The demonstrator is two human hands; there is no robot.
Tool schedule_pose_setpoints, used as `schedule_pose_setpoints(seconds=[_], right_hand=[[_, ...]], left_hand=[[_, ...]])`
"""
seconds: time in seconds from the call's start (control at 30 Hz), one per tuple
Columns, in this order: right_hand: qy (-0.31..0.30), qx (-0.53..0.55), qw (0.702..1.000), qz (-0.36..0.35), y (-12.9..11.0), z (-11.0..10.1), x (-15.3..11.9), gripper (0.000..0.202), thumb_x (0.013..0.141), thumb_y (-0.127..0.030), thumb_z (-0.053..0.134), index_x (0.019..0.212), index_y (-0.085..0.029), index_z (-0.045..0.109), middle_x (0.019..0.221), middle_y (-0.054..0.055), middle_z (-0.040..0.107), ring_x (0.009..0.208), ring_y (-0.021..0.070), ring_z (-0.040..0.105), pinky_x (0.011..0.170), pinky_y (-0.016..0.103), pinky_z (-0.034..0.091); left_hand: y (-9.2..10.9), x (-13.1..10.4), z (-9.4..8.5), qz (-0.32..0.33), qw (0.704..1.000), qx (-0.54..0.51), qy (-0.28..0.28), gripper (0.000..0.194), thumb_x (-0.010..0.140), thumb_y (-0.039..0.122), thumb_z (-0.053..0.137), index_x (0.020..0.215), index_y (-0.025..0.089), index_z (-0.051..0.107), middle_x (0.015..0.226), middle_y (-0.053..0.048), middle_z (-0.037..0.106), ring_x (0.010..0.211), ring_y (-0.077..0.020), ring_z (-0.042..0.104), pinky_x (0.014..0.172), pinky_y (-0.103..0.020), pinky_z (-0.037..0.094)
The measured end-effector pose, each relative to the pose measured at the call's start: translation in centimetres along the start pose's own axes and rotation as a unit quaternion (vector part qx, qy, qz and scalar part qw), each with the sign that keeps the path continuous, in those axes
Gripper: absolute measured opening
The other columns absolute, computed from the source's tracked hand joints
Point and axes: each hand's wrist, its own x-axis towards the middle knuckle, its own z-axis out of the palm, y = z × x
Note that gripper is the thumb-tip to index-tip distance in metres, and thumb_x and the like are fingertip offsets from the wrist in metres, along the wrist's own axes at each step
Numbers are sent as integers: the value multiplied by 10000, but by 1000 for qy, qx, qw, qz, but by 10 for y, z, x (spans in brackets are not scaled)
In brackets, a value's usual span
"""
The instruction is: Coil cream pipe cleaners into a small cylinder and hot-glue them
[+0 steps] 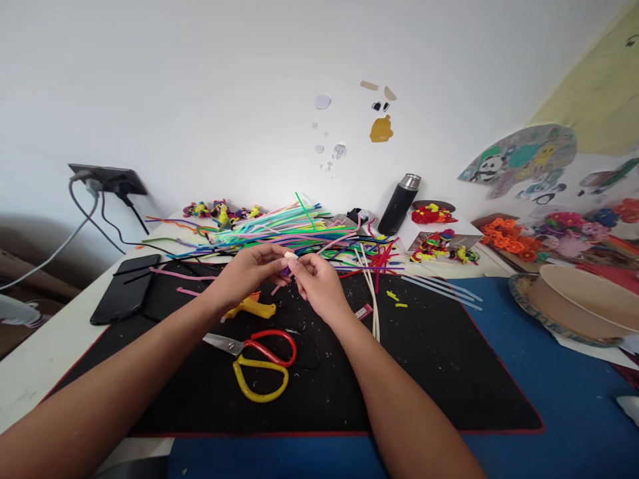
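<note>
My left hand (253, 271) and my right hand (315, 279) meet above the black mat (424, 372), their fingers closed around a small purple piece (286, 271). A whitish tip shows between the fingertips; whether it belongs to the piece is unclear. Below the hands lie scissors (257, 358) with one red and one yellow handle. A yellow tool (253, 307) rests just under my left hand. Behind the hands spreads a pile of many-coloured pipe cleaners (279, 229). Cream strips (372, 293) lie to the right of my right hand.
A black phone (124, 293) lies at the left. At the back stands a black flask (398, 205) beside a white box (424, 234) with fuzzy figures. Pale glue sticks (442, 289), orange fuzzy flowers (509, 238) and a bowl (589, 299) are on the right.
</note>
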Motion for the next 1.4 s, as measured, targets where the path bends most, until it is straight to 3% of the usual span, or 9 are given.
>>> schedule_pose_setpoints(seconds=[0.3, 0.47, 0.77, 0.97, 1.4], right_hand=[[-13, 17, 1000, 10, -3, 2, -2, 421, 859, -600, 746, 801, -234, 546, 515, -81, 515, 406, 91, 408, 413, 229, 274], [-10, 9, 1000, 9, -4, 2, -2, 423, 861, -602, 728, 787, -231, 539, 505, -85, 507, 399, 88, 396, 411, 230, 272], [-11, 12, 1000, -1, -3, 1, -2, 415, 903, -596, 681, 777, -230, 531, 511, -83, 509, 403, 87, 406, 408, 227, 287], [-17, 14, 1000, -4, -3, 1, -1, 446, 881, -636, 697, 784, -232, 533, 511, -85, 506, 402, 91, 415, 399, 224, 299], [-4, -72, 997, -35, 7, -1, -1, 344, 971, -552, 616, 835, -240, 566, 543, -76, 511, 432, 116, 439, 454, 239, 323]], left_hand=[[6, 0, -8, -5, 999, -16, -41, 477, 682, 456, 956, 1053, 195, 808, 1092, -89, 827, 1004, -287, 774, 911, -421, 644], [6, 0, -10, -1, 997, -21, -70, 475, 668, 326, 967, 1094, 200, 798, 1105, -85, 829, 1059, -282, 769, 1029, -442, 589], [5, 0, -5, -8, 998, -20, -60, 472, 674, 355, 953, 1082, 176, 794, 1029, -77, 834, 919, -265, 790, 972, -456, 618], [6, -3, -4, 19, 998, 11, -53, 645, 729, 385, 917, 1319, 209, 725, 968, -55, 826, 902, -258, 784, 919, -432, 623], [-5, 0, -8, 31, 997, 52, -56, 594, 784, 442, 875, 1302, 190, 729, 964, -65, 813, 933, -277, 767, 952, -467, 600]])
